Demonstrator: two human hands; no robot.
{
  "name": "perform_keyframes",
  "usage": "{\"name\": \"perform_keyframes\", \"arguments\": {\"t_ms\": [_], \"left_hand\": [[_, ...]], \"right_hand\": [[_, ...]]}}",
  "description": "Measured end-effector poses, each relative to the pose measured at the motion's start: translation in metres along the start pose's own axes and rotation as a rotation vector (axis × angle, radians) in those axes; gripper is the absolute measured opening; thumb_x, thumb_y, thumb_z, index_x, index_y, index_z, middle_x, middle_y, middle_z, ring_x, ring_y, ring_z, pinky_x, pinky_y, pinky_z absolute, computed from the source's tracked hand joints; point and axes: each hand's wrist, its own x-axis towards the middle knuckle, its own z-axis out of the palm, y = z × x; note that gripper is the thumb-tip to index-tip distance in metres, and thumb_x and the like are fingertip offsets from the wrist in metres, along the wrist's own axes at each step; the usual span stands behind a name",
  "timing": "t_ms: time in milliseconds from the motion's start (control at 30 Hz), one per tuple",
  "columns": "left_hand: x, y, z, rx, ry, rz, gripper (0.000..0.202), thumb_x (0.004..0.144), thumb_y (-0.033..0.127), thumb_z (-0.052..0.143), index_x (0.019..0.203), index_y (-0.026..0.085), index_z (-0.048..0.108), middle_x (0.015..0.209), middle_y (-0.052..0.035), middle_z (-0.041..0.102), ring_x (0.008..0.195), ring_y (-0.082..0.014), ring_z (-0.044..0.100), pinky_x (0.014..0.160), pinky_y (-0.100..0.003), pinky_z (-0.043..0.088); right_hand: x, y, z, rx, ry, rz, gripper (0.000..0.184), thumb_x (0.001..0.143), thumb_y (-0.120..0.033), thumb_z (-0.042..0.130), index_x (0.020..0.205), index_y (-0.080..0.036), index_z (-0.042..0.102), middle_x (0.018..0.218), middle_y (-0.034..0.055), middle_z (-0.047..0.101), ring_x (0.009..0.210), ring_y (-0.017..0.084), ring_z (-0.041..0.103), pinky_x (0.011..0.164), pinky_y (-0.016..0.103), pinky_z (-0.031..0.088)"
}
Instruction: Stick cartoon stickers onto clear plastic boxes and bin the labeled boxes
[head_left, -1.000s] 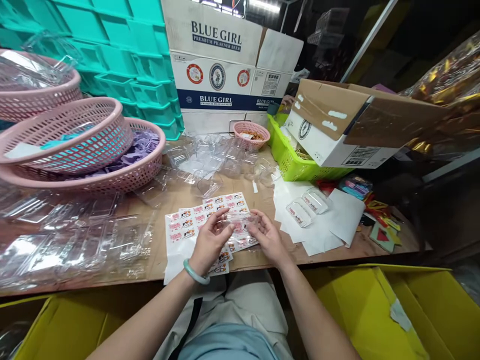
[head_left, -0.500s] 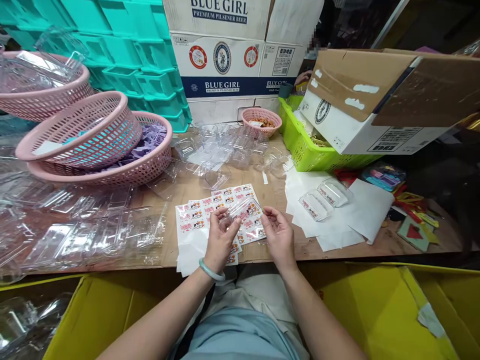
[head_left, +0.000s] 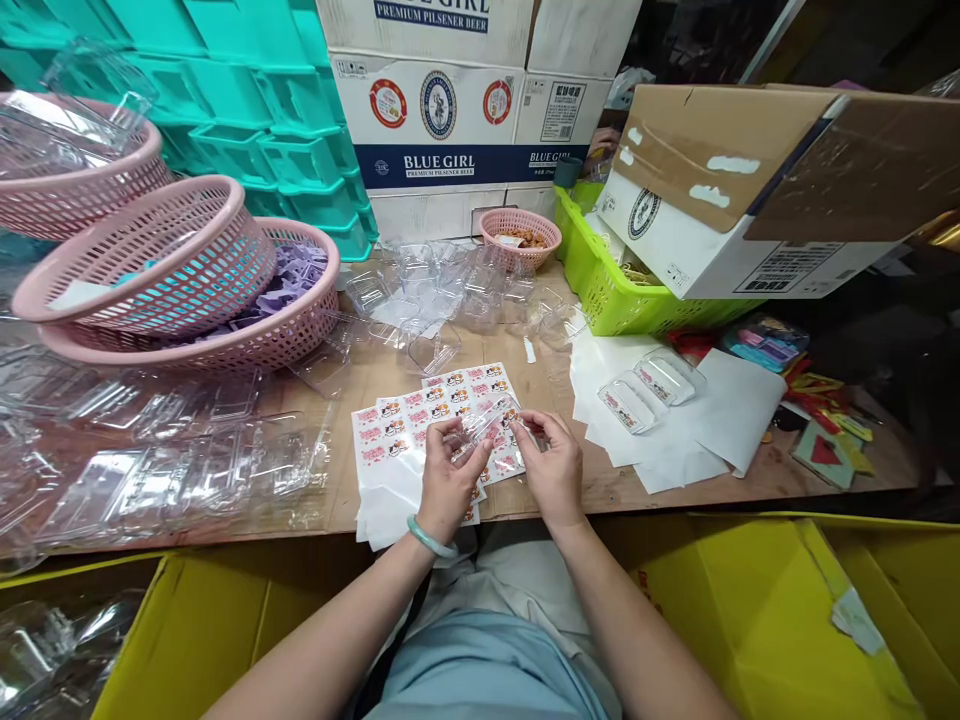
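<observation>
Over the sticker sheets (head_left: pixel 375 437), printed with pink lettering and cartoon cats, I hold a small clear plastic case (head_left: pixel 491 418). My left hand (head_left: pixel 450 482) is closed around its left end, thumb along the near side; a pale green bangle circles that wrist. At the other end, my right hand (head_left: pixel 551 465) pinches the edge of the case with thumb and fingers. The case is see-through, so whether a sticker is on it or only shows from beneath I cannot tell. To the right, two clear cases with stickers (head_left: pixel 632 402) rest on white backing paper (head_left: pixel 679 478).
Clear plastic shells (head_left: pixel 247 455) cover the table's left side, and more (head_left: pixel 465 285) lie farther back. Pink baskets (head_left: pixel 300 320) stand at left, a small pink basket (head_left: pixel 520 215) behind. At right are a lime basket (head_left: pixel 637 315) and a tilted carton (head_left: pixel 675 240). Yellow boxes (head_left: pixel 750 610) flank my lap.
My right hand has moved in from beside the case and now pinches its right edge. My left hand keeps its hold, shifted slightly right. The view has shifted a little.
</observation>
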Motion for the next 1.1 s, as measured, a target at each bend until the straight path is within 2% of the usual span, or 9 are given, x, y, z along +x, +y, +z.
{"name": "perform_keyframes", "arguments": {"t_ms": [200, 267, 333, 433, 533, 600, 733, 867, 1100], "left_hand": [[0.001, -0.004, 0.0, 0.019, 0.019, 0.001, 0.046, 0.07, 0.038, 0.076, 0.101, 0.022, 0.046, 0.112, -0.0046, 0.049, 0.095, -0.0135, 0.054, 0.084, -0.029, 0.05], [0.004, -0.005, -0.003, -0.001, 0.017, -0.015, 0.046, 0.07, 0.038, 0.076, 0.102, 0.023, 0.046, 0.109, -0.0032, 0.05, 0.092, -0.0126, 0.056, 0.082, -0.029, 0.051], [0.008, -0.004, -0.006, -0.067, 0.007, -0.066, 0.047, 0.071, 0.039, 0.076, 0.102, 0.023, 0.046, 0.103, -0.0011, 0.051, 0.088, -0.0118, 0.057, 0.08, -0.03, 0.053], [0.013, 0.002, -0.01, -0.178, -0.03, -0.167, 0.046, 0.07, 0.04, 0.076, 0.101, 0.022, 0.047, 0.095, 0.0013, 0.05, 0.082, -0.0109, 0.059, 0.079, -0.032, 0.056], [0.016, 0.006, -0.013, -0.209, -0.05, -0.207, 0.046, 0.068, 0.039, 0.077, 0.099, 0.021, 0.049, 0.093, 0.0015, 0.051, 0.082, -0.0109, 0.059, 0.079, -0.033, 0.057], [0.016, 0.006, -0.014, -0.213, -0.05, -0.211, 0.046, 0.069, 0.039, 0.077, 0.101, 0.021, 0.051, 0.095, 0.0008, 0.052, 0.084, -0.0113, 0.06, 0.08, -0.033, 0.058], [0.016, 0.003, -0.015, -0.22, -0.055, -0.208, 0.044, 0.07, 0.038, 0.077, 0.102, 0.021, 0.053, 0.095, 0.0005, 0.053, 0.085, -0.0114, 0.06, 0.081, -0.035, 0.058], [0.016, 0.003, -0.015, -0.216, -0.056, -0.203, 0.043, 0.07, 0.039, 0.077, 0.101, 0.021, 0.054, 0.094, 0.001, 0.055, 0.083, -0.0113, 0.061, 0.08, -0.033, 0.058], [0.016, -0.001, -0.013, -0.192, -0.06, -0.172, 0.045, 0.069, 0.039, 0.078, 0.103, 0.021, 0.055, 0.091, 0.0018, 0.057, 0.078, -0.0097, 0.061, 0.078, -0.03, 0.057]], "right_hand": [[0.001, 0.001, 0.003, 0.012, 0.004, 0.015, 0.018, 0.086, -0.036, 0.061, 0.092, -0.02, 0.068, 0.092, 0.0066, 0.066, 0.09, 0.02, 0.062, 0.086, 0.037, 0.05], [0.003, 0.002, 0.003, 0.107, 0.01, 0.043, 0.018, 0.084, -0.036, 0.063, 0.089, -0.02, 0.069, 0.096, 0.0073, 0.065, 0.092, 0.02, 0.061, 0.088, 0.037, 0.05], [0.008, 0.004, -0.001, 0.29, -0.017, 0.125, 0.021, 0.08, -0.034, 0.065, 0.096, -0.02, 0.069, 0.108, 0.0083, 0.064, 0.098, 0.02, 0.061, 0.09, 0.036, 0.051], [0.022, 0.003, -0.014, 0.544, -0.237, 0.319, 0.043, 0.076, -0.03, 0.066, 0.118, -0.024, 0.064, 0.126, 0.0064, 0.06, 0.113, 0.021, 0.057, 0.093, 0.036, 0.05], [0.035, 0.001, -0.025, 0.575, -0.502, 0.446, 0.049, 0.073, -0.027, 0.064, 0.123, -0.026, 0.064, 0.119, 0.0046, 0.065, 0.111, 0.021, 0.057, 0.093, 0.037, 0.05], [0.04, -0.001, -0.027, 0.549, -0.561, 0.474, 0.05, 0.071, -0.025, 0.064, 0.122, -0.026, 0.065, 0.114, 0.0042, 0.067, 0.104, 0.02, 0.06, 0.091, 0.037, 0.051], [0.042, 0.0, -0.021, 0.593, -0.559, 0.486, 0.049, 0.066, -0.022, 0.066, 0.115, -0.028, 0.068, 0.123, 0.0025, 0.064, 0.098, 0.018, 0.062, 0.084, 0.034, 0.053], [0.042, 0.002, -0.018, 0.634, -0.549, 0.517, 0.048, 0.063, -0.021, 0.067, 0.11, -0.028, 0.07, 0.127, 0.0025, 0.06, 0.1, 0.019, 0.061, 0.084, 0.035, 0.054], [0.039, 0.006, -0.012, 0.659, -0.461, 0.519, 0.042, 0.058, -0.02, 0.062, 0.099, -0.025, 0.069, 0.118, 0.0023, 0.063, 0.088, 0.016, 0.061, 0.079, 0.031, 0.054]]}}
